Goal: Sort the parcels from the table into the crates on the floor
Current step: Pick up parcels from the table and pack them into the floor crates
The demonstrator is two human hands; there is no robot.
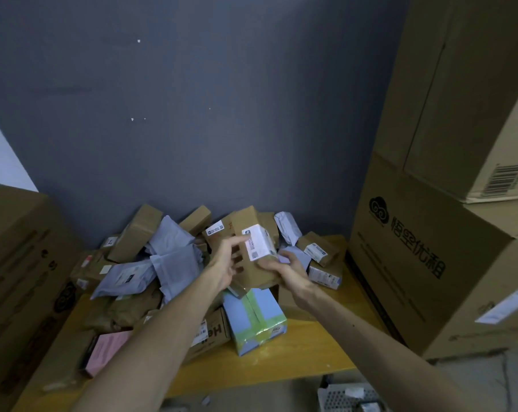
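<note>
A brown cardboard parcel (251,248) with a white label is held up over the pile of parcels. My right hand (284,269) grips its lower right end, fingers curled round it. Against its left side lies my left hand (228,257), fingers spread and touching the box. Beneath lie grey mailer bags (174,257), brown boxes (137,233), a blue and green box (253,316) and a pink parcel (106,349) on the yellow table (308,346). A grey crate (341,396) shows on the floor at the bottom right.
Big cartons (436,233) are stacked high on the right, close to the table. Another large carton (19,263) stands on the left. A dark grey wall (192,114) closes the back.
</note>
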